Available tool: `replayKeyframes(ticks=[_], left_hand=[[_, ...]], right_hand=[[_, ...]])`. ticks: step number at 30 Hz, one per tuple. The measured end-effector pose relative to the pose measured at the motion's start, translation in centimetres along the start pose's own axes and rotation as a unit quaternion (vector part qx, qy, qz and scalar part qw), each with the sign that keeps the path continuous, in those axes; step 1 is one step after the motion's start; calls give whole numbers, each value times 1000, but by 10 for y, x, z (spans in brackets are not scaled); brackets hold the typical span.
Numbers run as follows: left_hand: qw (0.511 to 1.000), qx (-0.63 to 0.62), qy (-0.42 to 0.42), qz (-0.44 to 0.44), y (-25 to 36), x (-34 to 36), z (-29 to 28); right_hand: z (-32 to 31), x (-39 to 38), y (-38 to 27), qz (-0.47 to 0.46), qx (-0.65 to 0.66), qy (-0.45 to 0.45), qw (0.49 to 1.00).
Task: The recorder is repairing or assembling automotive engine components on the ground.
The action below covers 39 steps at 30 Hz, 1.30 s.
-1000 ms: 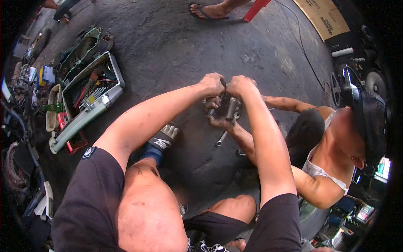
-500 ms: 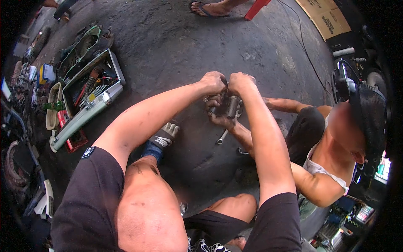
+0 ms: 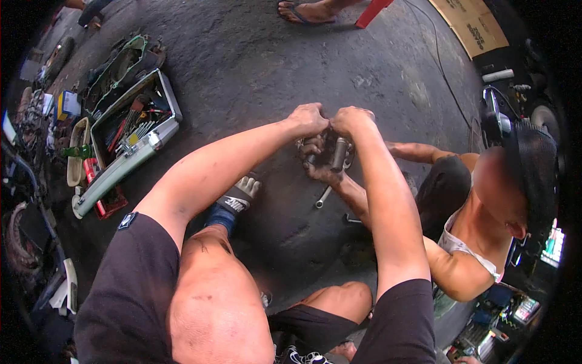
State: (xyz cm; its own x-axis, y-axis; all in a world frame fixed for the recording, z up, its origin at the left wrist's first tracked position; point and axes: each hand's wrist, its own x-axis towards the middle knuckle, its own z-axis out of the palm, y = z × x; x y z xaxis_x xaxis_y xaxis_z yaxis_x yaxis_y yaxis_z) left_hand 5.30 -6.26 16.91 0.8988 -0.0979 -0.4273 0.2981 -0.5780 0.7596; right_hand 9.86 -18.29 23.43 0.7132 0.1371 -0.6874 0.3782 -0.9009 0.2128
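Both hands meet over the floor at the far end of a greasy, dark metal part (image 3: 340, 155) with a cylinder-shaped piece. My left hand (image 3: 308, 119) is closed at its top left, and my right hand (image 3: 351, 119) is closed at its top right. Their fingers are mostly hidden, so the exact grip on each side does not show. From below, a co-worker's blackened hand (image 3: 316, 164) wraps around the same part. A spanner (image 3: 324, 197) lies on the floor just nearer to me.
The co-worker (image 3: 479, 230), in a dark cap, crouches at right. Left stands an open metal toolbox (image 3: 130, 161) full of tools, with a beige tray (image 3: 77, 171) beside it. A sandalled foot (image 3: 312, 12) and a red stool leg (image 3: 371, 13) are at the far side. Cardboard (image 3: 470, 27) lies far right.
My hands stay closed at the metal part. The right hand and the cylinder piece have shifted very slightly right; the co-worker's hand keeps its grip.
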Motion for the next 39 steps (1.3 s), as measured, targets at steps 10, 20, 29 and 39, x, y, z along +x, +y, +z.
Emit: replayKeyframes(ticks=[10,20,29,39], left_hand=[[997,22,-72,29,5,0,-4],[998,34,-2,47,-2,5,-2],[999,22,36,4,-4,-1,4],[999,35,21,-36,5,-2,3]], right_hand=[[4,1,2,-6,21,50,999],[1,1,-3,-4,8,40,999],[4,7,-1,-9,28,34,999],[6,11,1,-16,11,45,999]])
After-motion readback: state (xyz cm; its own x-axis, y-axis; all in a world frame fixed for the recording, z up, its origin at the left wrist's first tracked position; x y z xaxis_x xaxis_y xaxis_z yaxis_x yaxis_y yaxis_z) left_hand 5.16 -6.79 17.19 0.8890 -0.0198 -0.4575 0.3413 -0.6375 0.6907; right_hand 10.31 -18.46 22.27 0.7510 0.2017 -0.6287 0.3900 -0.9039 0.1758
